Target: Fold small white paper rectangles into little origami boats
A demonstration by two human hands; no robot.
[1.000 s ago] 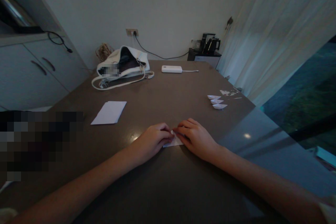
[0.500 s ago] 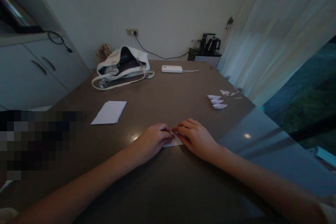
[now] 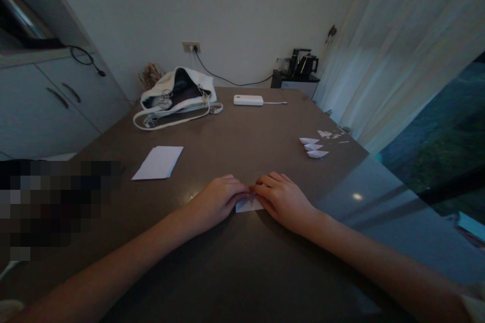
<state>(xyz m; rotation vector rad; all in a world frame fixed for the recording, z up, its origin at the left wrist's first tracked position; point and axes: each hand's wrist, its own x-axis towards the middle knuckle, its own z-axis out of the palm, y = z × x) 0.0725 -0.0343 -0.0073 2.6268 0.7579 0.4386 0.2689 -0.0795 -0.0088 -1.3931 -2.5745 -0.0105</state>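
Observation:
A small piece of white folded paper (image 3: 248, 205) lies on the brown table in front of me, its near edge showing between my hands. My left hand (image 3: 222, 199) is closed over its left side, thumb and fingertips pressed at the top. From the other side my right hand (image 3: 282, 199) grips it, fingers bent and fingertips meeting those of the left. The fingers cover the paper's upper part. Off to the right sit three small folded paper boats (image 3: 317, 153) in a row. A stack of white paper sheets (image 3: 158, 162) lies to the left.
At the back of the table (image 3: 242, 136) are an open white handbag (image 3: 178, 93) and a white power bank (image 3: 248, 100) with a short cable. Paper scraps (image 3: 329, 135) lie near the right edge. A black kettle (image 3: 307, 64) stands beyond, beside a white curtain (image 3: 359, 60).
My left hand's fingers have shifted slightly along the top of the folded paper, and a bit more of its left corner shows. My right hand stays nearly in place.

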